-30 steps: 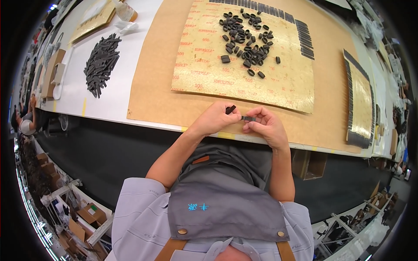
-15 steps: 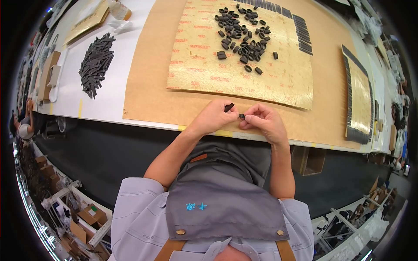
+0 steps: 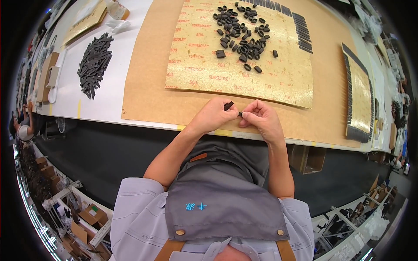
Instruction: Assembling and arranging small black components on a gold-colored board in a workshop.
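My left hand (image 3: pixel 213 116) is closed on a short black strip (image 3: pixel 228 105), which sticks up between its thumb and fingers. My right hand (image 3: pixel 265 122) pinches at a small dark end between the two hands' fingertips, probably the same strip's, though the fingers cover most of it. Both hands are just above the near edge of the brown paper (image 3: pixel 148 98). Beyond them lies a yellowish board (image 3: pixel 191 82) bearing a heap of small black loops (image 3: pixel 246 41). To the left, on the white tabletop, is a pile of loose black strips (image 3: pixel 94 65).
Black strips (image 3: pixel 302 32) line the board's far right edges. Another board (image 3: pixel 360 95), edged with black strips, lies at the right. A cardboard box (image 3: pixel 47 78) stands at the far left, with clear plastic (image 3: pixel 118 25) behind. The table's front edge (image 3: pixel 161 125) runs below my hands.
My right hand has shifted slightly left, closer to my left hand, and less of the dark end shows between the fingertips. Both hands keep their pinch.
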The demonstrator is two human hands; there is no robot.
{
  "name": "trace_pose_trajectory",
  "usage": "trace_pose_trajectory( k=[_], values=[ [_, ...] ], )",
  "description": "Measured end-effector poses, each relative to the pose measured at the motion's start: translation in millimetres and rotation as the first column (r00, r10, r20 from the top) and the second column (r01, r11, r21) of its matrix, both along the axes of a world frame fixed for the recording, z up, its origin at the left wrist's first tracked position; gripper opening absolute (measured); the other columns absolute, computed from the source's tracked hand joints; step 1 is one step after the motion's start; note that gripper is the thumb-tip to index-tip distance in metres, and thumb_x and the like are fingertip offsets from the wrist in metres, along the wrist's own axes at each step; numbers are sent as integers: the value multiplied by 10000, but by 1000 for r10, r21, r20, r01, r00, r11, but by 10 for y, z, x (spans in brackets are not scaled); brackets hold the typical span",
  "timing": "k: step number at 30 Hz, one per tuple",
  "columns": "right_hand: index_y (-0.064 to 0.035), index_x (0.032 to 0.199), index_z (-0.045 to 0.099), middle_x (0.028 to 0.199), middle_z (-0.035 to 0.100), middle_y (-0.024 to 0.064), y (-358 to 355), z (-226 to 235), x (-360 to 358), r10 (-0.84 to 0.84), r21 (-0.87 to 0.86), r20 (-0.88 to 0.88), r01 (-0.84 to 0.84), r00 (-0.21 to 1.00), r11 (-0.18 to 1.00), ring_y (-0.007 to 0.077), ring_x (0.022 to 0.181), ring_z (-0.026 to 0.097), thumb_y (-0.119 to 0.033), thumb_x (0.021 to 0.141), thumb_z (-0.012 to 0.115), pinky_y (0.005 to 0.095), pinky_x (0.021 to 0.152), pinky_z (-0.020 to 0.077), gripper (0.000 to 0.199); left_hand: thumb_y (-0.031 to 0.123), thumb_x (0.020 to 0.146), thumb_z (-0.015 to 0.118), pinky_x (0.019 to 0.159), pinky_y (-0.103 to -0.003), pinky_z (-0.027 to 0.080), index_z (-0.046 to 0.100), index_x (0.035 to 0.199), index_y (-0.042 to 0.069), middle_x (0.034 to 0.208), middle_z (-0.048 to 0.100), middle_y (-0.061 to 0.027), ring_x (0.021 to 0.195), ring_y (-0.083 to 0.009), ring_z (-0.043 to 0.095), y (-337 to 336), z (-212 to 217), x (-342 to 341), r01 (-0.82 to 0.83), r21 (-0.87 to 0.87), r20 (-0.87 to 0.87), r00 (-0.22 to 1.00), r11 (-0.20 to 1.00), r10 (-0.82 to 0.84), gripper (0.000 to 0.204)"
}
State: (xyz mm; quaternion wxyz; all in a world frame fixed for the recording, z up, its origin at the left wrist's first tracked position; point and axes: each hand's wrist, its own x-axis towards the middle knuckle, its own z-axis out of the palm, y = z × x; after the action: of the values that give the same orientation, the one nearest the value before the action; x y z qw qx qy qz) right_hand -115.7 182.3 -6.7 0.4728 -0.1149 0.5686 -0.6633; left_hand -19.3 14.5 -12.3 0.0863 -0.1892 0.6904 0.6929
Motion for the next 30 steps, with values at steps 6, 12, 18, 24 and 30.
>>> trace_pose_trajectory(
  k=[6, 12, 18, 24, 30],
  values=[
    [8, 887, 537, 788, 599, 46, -12, 5, 3, -6, 0, -11, 6, 1000, 1000, 101, 677, 628, -25, 837, 623, 213, 628, 526, 104, 188, 814, 617, 486, -207, 294, 571, 702, 37, 621, 453, 71, 571, -13, 374, -7, -6, -3, 4, 1, -19, 1000, 1000, -4, 194],
    [8, 876, 539, 772, 598, 41, -19, 12, 3, -7, 13, -32, 7, 999, 1000, 96, 667, 625, -30, 834, 627, 208, 623, 521, 105, 183, 814, 615, 492, -209, 299, 577, 699, 35, 616, 448, 75, 576, -11, 373, -9, 21, -2, 7, -5, -13, 1000, 1000, -7, 191],
    [10, 878, 537, 753, 586, 29, -4, -37, 38, 2, 33, -87, 1, 996, 999, 88, 630, 608, -37, 833, 628, 207, 604, 516, 112, 171, 814, 613, 500, -209, 305, 590, 718, 31, 620, 449, 76, 582, -14, 378, 28, 21, 27, 2, -19, -20, 1000, 1000, -2, 171],
    [12, 911, 540, 780, 579, 37, 5, -29, 76, 2, -6, -34, -2, 999, 1000, 90, 653, 603, -39, 843, 616, 225, 606, 516, 113, 150, 830, 608, 511, -206, 310, 597, 789, 20, 626, 440, 77, 592, -15, 376, 59, 26, 89, 8, -11, -66, 998, 1000, -9, 136],
    [16, 963, 551, 796, 583, 36, 96, 79, -137, 225, 102, -84, -216, 971, 971, 87, 679, 584, -151, 913, 558, 237, 618, 508, 175, 142, 841, 609, 514, -203, 308, 594, 810, 19, 633, 430, 78, 591, -13, 364, -13, 61, 66, 19, 23, -39, 999, 1000, -18, 128]
  ],
)
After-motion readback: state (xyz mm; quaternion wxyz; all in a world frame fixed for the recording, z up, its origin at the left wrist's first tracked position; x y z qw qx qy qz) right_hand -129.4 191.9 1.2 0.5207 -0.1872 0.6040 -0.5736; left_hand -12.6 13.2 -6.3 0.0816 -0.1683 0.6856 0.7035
